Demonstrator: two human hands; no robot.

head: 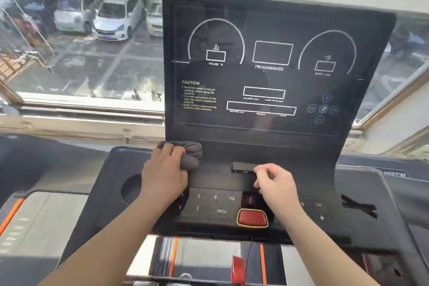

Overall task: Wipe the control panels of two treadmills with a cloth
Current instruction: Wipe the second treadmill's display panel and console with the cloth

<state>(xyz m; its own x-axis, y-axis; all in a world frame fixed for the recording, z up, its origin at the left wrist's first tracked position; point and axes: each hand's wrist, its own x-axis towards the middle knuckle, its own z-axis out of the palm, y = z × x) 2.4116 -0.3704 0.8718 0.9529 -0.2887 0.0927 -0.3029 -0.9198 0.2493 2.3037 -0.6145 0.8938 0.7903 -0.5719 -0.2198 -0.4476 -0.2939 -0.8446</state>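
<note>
A black treadmill control panel [274, 69] stands upright in front of me, its screen dark with white dial and box outlines. Below it lies the flat console deck [216, 176] with number keys and a red stop button [252, 217]. My left hand [166, 175] grips a bunched grey cloth [188, 152] and presses it on the deck at the panel's lower left corner. Over the middle of the deck, my right hand [275, 181] hovers with fingers loosely curled, just below a small black slot [243, 167]. It holds nothing.
A round cup holder [131, 189] is sunk in the deck's left side. Part of a second treadmill console [394, 193] shows at the right. Behind the panel a large window [81, 42] looks onto parked cars. A red safety clip [239, 267] hangs below the console.
</note>
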